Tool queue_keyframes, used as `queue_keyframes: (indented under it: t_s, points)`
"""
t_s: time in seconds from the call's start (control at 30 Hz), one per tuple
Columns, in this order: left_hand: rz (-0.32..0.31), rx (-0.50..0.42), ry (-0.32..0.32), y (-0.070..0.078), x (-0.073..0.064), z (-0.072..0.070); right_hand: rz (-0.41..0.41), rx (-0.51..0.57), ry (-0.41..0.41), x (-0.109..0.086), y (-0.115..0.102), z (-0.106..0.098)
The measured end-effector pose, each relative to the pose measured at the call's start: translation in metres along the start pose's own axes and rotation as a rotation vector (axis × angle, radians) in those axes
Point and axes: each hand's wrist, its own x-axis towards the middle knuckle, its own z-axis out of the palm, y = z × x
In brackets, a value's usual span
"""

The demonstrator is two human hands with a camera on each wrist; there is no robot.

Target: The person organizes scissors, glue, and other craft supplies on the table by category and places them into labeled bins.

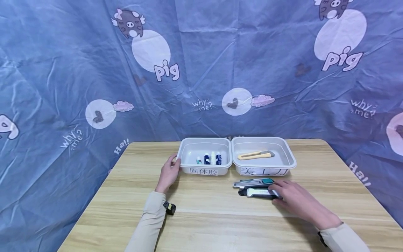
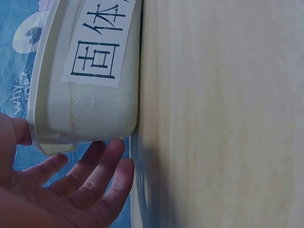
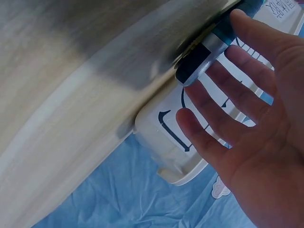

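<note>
— Where are your hands?

— My left hand (image 1: 169, 172) rests against the left end of the glue-stick bin (image 1: 189, 148), fingers straight and relaxed, thumb up at its rim. My right hand (image 1: 291, 197) lies flat on the table (image 1: 220, 224), fingers spread and straight, tips touching the utility knives in front of the right bin.

— Which knives?

— A grey and teal utility knife (image 1: 253, 182) lies nearest the bin; just behind it, closer to me, a white and black utility knife (image 1: 259, 193) lies under my fingertips. Both lie crosswise, near the table's middle, a little towards the right edge.

— And the bins?

— They stand side by side, touching, at the far edge of the table. The left one holds four small glue sticks (image 1: 210, 158) upright in a row. The utility-knife bin (image 1: 288, 154) holds one yellow utility knife (image 1: 255, 155) lying flat.

— Anything gripped?

— No, both hands are only touching.
</note>
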Motion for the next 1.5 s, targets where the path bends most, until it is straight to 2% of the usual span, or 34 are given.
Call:
queue_keyframes:
  t_s: [0.4, 0.73, 1.1, 1.27, 1.5]
  points:
    - [0.000, -0.002, 0.003, -0.001, 0.001, 0.000, -0.039, -0.017, 0.012, 0.003, 0.000, 0.002]
    - [0.001, -0.003, -0.004, -0.002, 0.001, 0.000, 0.002, 0.003, -0.069, 0.002, -0.002, 0.001]
    - [-0.016, -0.007, -0.007, -0.002, 0.001, 0.000, 0.005, 0.000, -0.076, 0.002, -0.004, -0.004]
    - [-0.014, -0.010, -0.006, -0.002, 0.001, 0.000, -0.022, -0.015, -0.053, 0.004, -0.003, -0.007]
    - [-0.006, -0.012, -0.009, -0.002, 0.001, 0.000, -0.089, -0.028, 0.050, 0.009, -0.001, -0.012]
